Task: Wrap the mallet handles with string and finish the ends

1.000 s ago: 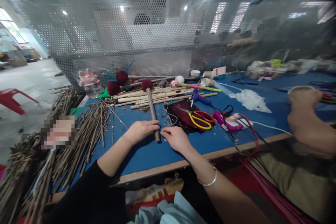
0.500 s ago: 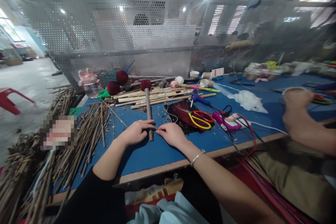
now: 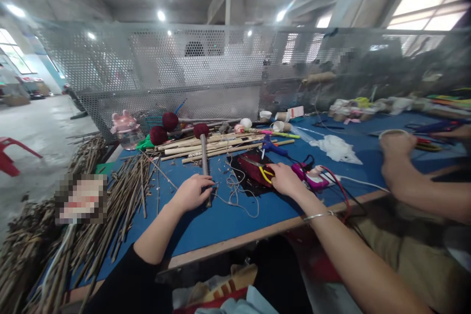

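Close to the near edge of the blue counter (image 3: 221, 225), a person's left hand (image 3: 193, 192) has its grip closed over the lower part of a grey stick (image 3: 204, 157), which points away from the body with a dark red ball (image 3: 200, 131) at its far end. To its right, the same person's right hand (image 3: 287, 180) grips the handles of a pair of scissors (image 3: 262, 171); some yellow handle shows beside the fingers, and the blades lie over a dark red cloth (image 3: 253, 176). Between the hands, thin string (image 3: 232, 182) curls loosely on the counter, running close to the stick. I see a blue glue gun (image 3: 274, 147) just beyond the cloth, and thin twigs (image 3: 125, 206) spread out on the left. Farther right, a co-worker's hand (image 3: 399, 146) is at a round cup (image 3: 393, 132); how firmly, I cannot tell.
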Available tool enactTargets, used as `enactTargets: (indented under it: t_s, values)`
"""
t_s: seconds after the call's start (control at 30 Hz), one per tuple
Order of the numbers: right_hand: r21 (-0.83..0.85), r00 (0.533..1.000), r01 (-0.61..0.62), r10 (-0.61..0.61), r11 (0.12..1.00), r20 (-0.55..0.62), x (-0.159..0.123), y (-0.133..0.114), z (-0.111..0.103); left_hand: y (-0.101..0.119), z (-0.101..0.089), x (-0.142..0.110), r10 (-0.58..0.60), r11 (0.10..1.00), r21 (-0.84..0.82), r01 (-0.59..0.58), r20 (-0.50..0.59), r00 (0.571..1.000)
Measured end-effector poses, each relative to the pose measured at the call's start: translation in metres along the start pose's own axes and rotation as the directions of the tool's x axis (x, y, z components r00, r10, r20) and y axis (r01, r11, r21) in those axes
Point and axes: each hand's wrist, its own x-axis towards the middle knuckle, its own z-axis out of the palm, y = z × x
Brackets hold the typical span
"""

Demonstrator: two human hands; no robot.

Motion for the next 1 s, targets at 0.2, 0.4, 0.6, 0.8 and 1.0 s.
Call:
enactTargets:
  t_s: [0.2,0.4,0.6,0.8,1.0]
  values:
    - [-0.031,0.991,0.009,-0.004,0.999,0.131,0.019,0.010,0.000,0.034,-0.005,0.026,-0.351,0.930,-0.210,0.303,-0.250,0.902]
    - [0.211,0.994,-0.107,0.099,0.972,0.051,0.016,0.017,0.008,0.088,0.030,0.066,-0.256,0.922,-0.333,0.197,-0.141,0.956]
    - [0.587,0.993,-0.054,0.105,0.808,-0.053,-0.005,0.029,0.001,0.101,0.074,0.084,-0.193,0.976,-0.100,0.196,0.042,0.980]
    - [0.927,0.990,-0.139,0.077,0.348,0.119,-0.027,0.022,-0.003,0.088,0.075,0.084,-0.314,0.947,-0.067,0.313,0.002,0.950]
    - [0.913,0.985,-0.117,0.162,0.390,0.057,-0.032,0.018,-0.006,0.081,0.057,0.088,-0.379,0.919,-0.253,0.303,-0.351,0.856]
